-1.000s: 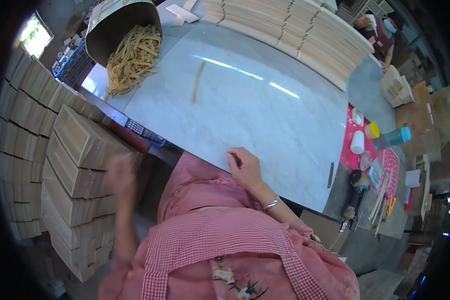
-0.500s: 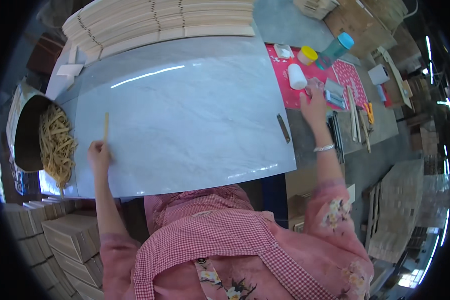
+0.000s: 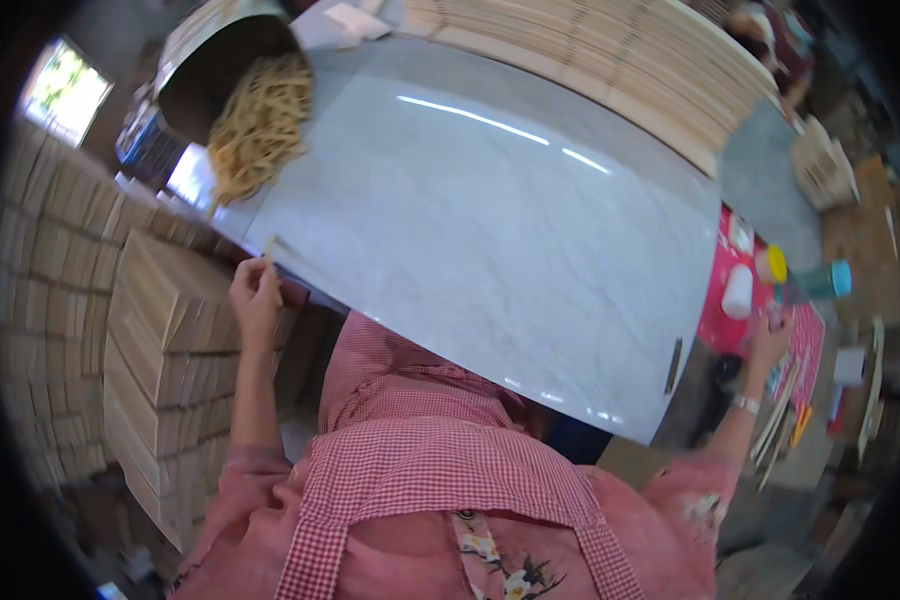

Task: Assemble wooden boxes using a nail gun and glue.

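My left hand point(image 3: 257, 296) is closed on a thin pale yellow strip point(image 3: 271, 249), which stands up from the fingertips at the table's near left edge. A heap of similar tangled strips point(image 3: 260, 125) spills from a wide-mouthed container point(image 3: 192, 75) beyond it. Far to the right, my right hand point(image 3: 767, 345) is closed at the red mat point(image 3: 712, 325), with a crumpled, see-through thing point(image 3: 778, 318) at its fingers; blur hides what kind it is. A white bottle point(image 3: 738, 292) lies just beside that hand.
A shiny pale tabletop point(image 3: 490, 230) fills the middle, with a dark metal strip point(image 3: 673, 366) at its right edge. Stacked wooden slats point(image 3: 590, 60) line the back. A yellow-lidded jar point(image 3: 771, 264) and teal-capped bottle point(image 3: 825, 280) stand right. Stacked boxes point(image 3: 160, 350) are at left.
The view has turned, so the table appears tilted and shifted. My left hand has moved with the strip from over the tabletop to its near edge. My right hand stays by the red mat.
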Available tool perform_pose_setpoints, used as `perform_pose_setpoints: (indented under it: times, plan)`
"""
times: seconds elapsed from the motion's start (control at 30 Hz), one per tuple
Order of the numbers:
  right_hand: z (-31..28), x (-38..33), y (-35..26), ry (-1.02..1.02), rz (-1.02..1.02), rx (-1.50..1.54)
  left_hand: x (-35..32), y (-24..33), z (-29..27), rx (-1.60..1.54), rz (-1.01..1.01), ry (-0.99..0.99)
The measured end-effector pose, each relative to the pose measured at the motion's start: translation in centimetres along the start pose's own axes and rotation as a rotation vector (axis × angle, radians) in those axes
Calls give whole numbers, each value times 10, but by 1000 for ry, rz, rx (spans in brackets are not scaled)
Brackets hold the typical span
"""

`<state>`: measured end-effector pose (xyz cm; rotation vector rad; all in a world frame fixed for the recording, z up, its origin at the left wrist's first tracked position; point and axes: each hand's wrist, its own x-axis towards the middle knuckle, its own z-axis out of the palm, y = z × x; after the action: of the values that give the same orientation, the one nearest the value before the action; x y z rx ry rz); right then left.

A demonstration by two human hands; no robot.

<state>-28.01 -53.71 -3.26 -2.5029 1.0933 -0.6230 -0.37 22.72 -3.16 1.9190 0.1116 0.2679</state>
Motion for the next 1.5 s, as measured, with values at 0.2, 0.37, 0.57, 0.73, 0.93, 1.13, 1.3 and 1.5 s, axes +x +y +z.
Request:
perform_pose_setpoints:
  times: [0.2, 0.37, 0.57, 0.73, 0.93, 1.13, 1.3, 1.5]
  plan:
    - [85, -105, -240, -309, -717, 247, 3, -1, 13, -66, -44, -59]
    - [198, -135, -391, -188, -1009, 195, 49, -23, 39, 84, 183, -20]
    - [292, -76, -511, -120, -1046, 168, 85, -32, 57, 317, 401, 104]
    - [311, -84, -580, -258, -1307, 330, 83, -33, 53, 354, 389, 220]
    - [409, 51, -623, 11, -889, 465, 84, -16, 59, 298, 291, 169]
    - [404, 23, -645, -145, -1150, 547, 88, -18, 59, 292, 280, 178]
    - [304, -131, -606, -637, -1236, 630, 82, -26, 54, 307, 273, 160]
    - [359, -46, -617, -327, -1288, 503, 77, -24, 51, 268, 296, 169]
